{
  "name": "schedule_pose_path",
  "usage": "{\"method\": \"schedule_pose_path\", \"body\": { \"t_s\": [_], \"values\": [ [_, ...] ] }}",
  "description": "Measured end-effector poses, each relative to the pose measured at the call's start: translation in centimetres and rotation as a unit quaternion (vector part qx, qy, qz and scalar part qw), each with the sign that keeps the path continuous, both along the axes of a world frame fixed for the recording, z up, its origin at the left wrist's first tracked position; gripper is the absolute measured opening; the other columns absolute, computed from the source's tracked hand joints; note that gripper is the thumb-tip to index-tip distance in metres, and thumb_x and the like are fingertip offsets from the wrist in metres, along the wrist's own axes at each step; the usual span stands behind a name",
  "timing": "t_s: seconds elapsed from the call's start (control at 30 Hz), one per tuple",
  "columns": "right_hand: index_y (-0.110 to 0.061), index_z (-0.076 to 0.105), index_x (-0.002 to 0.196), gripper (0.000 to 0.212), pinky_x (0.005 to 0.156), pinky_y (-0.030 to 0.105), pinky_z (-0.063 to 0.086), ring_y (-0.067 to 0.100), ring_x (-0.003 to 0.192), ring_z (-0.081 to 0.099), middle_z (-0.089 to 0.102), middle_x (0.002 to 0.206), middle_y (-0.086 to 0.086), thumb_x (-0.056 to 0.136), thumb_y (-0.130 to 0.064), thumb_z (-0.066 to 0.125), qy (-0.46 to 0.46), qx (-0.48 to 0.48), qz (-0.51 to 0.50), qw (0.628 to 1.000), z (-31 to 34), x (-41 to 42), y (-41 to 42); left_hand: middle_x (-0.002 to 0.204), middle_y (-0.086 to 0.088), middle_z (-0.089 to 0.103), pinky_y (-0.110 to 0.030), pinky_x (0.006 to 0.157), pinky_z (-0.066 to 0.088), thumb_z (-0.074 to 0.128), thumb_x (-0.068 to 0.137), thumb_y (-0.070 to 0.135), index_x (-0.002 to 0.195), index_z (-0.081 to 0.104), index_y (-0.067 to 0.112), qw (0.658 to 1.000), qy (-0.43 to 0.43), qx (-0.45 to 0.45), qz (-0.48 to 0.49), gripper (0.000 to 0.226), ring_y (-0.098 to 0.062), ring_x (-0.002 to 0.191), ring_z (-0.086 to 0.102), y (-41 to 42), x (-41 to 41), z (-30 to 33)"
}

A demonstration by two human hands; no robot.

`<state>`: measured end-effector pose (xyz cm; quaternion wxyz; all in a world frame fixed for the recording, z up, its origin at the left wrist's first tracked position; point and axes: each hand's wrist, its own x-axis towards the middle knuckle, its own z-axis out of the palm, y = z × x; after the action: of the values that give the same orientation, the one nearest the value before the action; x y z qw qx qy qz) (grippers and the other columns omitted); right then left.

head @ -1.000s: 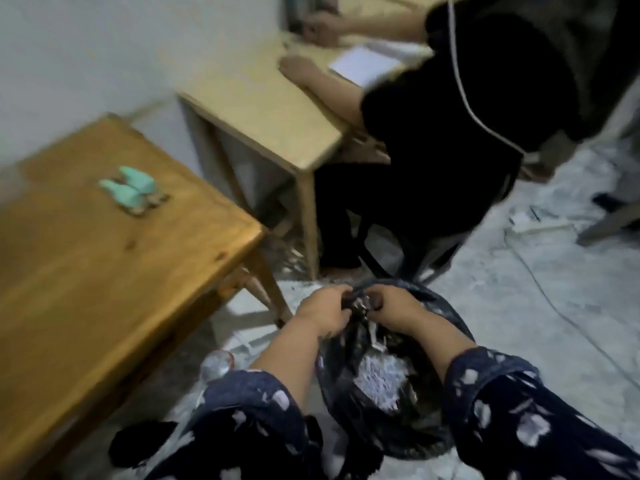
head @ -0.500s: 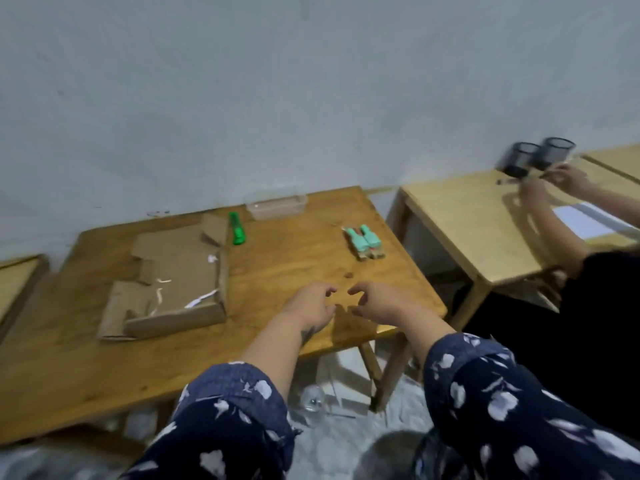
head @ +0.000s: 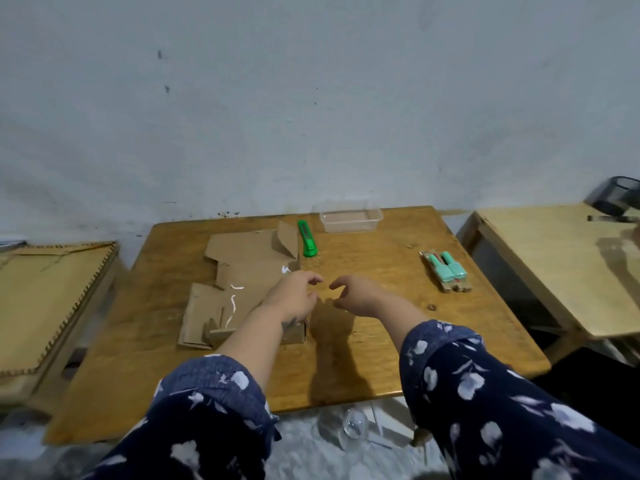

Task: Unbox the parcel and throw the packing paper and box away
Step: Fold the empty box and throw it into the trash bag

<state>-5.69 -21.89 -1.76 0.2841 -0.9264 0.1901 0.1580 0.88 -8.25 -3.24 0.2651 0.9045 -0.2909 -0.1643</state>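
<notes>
Cardboard box (head: 249, 292) lies flattened under left hand (head: 294, 299), near table (head: 381, 368) centre.

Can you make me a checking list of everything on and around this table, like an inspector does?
Surface: wooden table, brown, scuffed.
Job's things: flattened cardboard box lies on the table's left half, with white tape scraps on it; packing paper not seen.
Clutter: green box cutter beside the box; clear plastic tray at the far edge; mint-green items on wooden pieces at right.
Hands: left hand and right hand hover over the table, fingers loosely curled, holding nothing.
Cables: nothing seen.
Surroundings: pale wall; lighter table to the right; clear glass object on the floor.
</notes>
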Motion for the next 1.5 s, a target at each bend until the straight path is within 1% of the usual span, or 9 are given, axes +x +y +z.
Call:
{"method": "schedule_pose_path", "body": {
  "t_s": [0.2, 0.4, 0.67, 0.77, 0.9, 1.07, 1.23, 1.37, 1.5],
  "values": [
    [-0.02, 0.048, 0.135, 0.043, 0.095, 0.037, 0.049, 0.025, 0.115, 0.057, 0.058, 0.13, 0.008, 0.093, -0.025, 0.055, -0.03, -0.013, 0.004, 0.999, 0.1, 2.4, 2.2, 0.126, 0.0, 0.059, -0.037, 0.086, 0.052, 0.055, 0.091, 0.021, 0.123, 0.059, 0.032, 0.997, -0.014, 0.001, 0.076, 0.033, -0.02, 0.098, 0.061, 3.7, 2.5, 0.2],
    [-0.019, 0.035, 0.144, 0.052, 0.091, 0.038, 0.052, 0.025, 0.113, 0.059, 0.057, 0.13, 0.011, 0.095, -0.029, 0.051, -0.071, -0.008, -0.036, 0.997, -0.6, 6.0, 4.1, 0.147, 0.004, 0.04, -0.048, 0.111, 0.03, 0.055, 0.093, 0.025, 0.129, 0.054, 0.032, 0.981, -0.071, 0.083, 0.158, 0.037, -0.022, 0.135, 0.034, 8.7, 5.4, -0.6],
    [-0.025, 0.023, 0.148, 0.064, 0.087, 0.046, 0.055, 0.034, 0.111, 0.058, 0.051, 0.133, 0.017, 0.092, -0.004, 0.045, -0.045, 0.012, -0.05, 0.998, -2.6, 12.0, 4.4, 0.159, -0.003, 0.01, -0.048, 0.108, 0.034, 0.057, 0.092, 0.018, 0.147, 0.029, 0.032, 0.947, 0.04, 0.14, 0.286, 0.063, -0.034, 0.139, 0.026, 12.9, 9.4, -2.4],
    [-0.024, 0.024, 0.148, 0.066, 0.088, 0.041, 0.054, 0.033, 0.111, 0.058, 0.053, 0.132, 0.017, 0.091, 0.003, 0.04, -0.059, -0.013, -0.035, 0.998, -3.3, 13.8, 4.0, 0.152, -0.006, 0.03, -0.04, 0.098, 0.041, 0.052, 0.095, 0.023, 0.149, 0.025, 0.032, 0.946, 0.08, 0.116, 0.293, 0.061, -0.031, 0.13, 0.042, 13.2, 10.5, -3.5],
    [-0.024, 0.023, 0.148, 0.066, 0.084, 0.041, 0.055, 0.033, 0.107, 0.061, 0.059, 0.123, 0.017, 0.091, 0.004, 0.042, -0.073, -0.036, -0.036, 0.996, -3.6, 15.1, 4.4, 0.12, -0.001, 0.065, -0.036, 0.084, 0.05, 0.053, 0.095, 0.034, 0.131, 0.052, 0.025, 0.948, 0.025, 0.066, 0.311, 0.037, -0.023, 0.105, 0.06, 12.5, 11.2, -3.7],
    [-0.026, 0.034, 0.143, 0.061, 0.072, 0.04, 0.058, 0.029, 0.088, 0.065, 0.065, 0.108, 0.015, 0.089, 0.003, 0.045, -0.107, -0.028, -0.059, 0.992, -4.1, 14.7, 4.9, 0.099, 0.003, 0.07, -0.029, 0.063, 0.043, 0.054, 0.095, 0.027, 0.11, 0.065, 0.025, 0.931, -0.036, 0.061, 0.359, 0.019, -0.016, 0.078, 0.059, 12.1, 11.5, -3.4],
    [-0.029, 0.04, 0.14, 0.055, 0.056, 0.029, 0.046, 0.024, 0.073, 0.06, 0.063, 0.089, 0.008, 0.091, -0.005, 0.046, -0.125, -0.004, -0.118, 0.985, -4.0, 12.7, 6.0, 0.104, -0.002, 0.069, -0.03, 0.064, 0.043, 0.056, 0.092, 0.028, 0.098, 0.069, 0.025, 0.944, -0.044, 0.049, 0.323, 0.015, -0.024, 0.088, 0.063, 13.1, 12.0, -3.0],
    [-0.03, 0.041, 0.14, 0.054, 0.045, 0.021, 0.034, 0.018, 0.066, 0.054, 0.067, 0.105, 0.015, 0.092, -0.005, 0.046, -0.157, 0.006, -0.17, 0.973, -2.5, 9.9, 7.2, 0.097, 0.001, 0.071, -0.026, 0.055, 0.04, 0.054, 0.093, 0.021, 0.112, 0.065, 0.028, 0.958, -0.06, 0.022, 0.279, 0.023, -0.019, 0.082, 0.062, 13.7, 11.4, -1.4],
    [-0.031, 0.041, 0.14, 0.056, 0.048, 0.026, 0.045, 0.019, 0.064, 0.059, 0.069, 0.105, 0.011, 0.091, -0.006, 0.049, -0.183, -0.006, -0.233, 0.955, -0.9, 5.7, 7.8, 0.101, 0.004, 0.071, -0.023, 0.046, 0.031, 0.049, 0.095, 0.017, 0.133, 0.053, 0.033, 0.971, -0.089, -0.013, 0.222, 0.042, -0.016, 0.079, 0.056, 13.3, 9.6, 0.3]
  ]
}}
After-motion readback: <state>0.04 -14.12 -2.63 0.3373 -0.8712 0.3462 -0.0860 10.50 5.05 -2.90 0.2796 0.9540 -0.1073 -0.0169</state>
